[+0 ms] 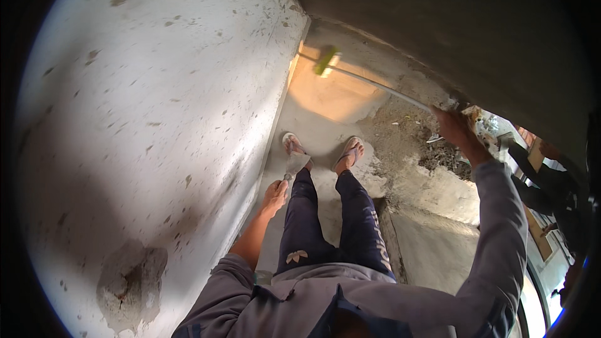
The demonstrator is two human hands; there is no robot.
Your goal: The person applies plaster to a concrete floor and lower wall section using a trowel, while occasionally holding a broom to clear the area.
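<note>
My right hand (456, 128) is closed round the end of a long pale handle at the right. The handle belongs to a broom (382, 86) whose yellow-green head (327, 62) is smeared by motion over a sunlit patch of floor, near the foot of the white wall. Low on the left, beside my leg, my left hand (274, 197) grips a scraper (298, 162) by its short handle. The scraper's flat greyish blade points away from me and overlaps my left foot in the view.
A white wall (169, 106) spattered with mud or mortar rises on the left, with a rough grey patch (133, 285) low on it. A dark wall (463, 25) borders the far right. Loose rubble (441, 156) lies right of my feet. Another person (544, 181) is at the right edge.
</note>
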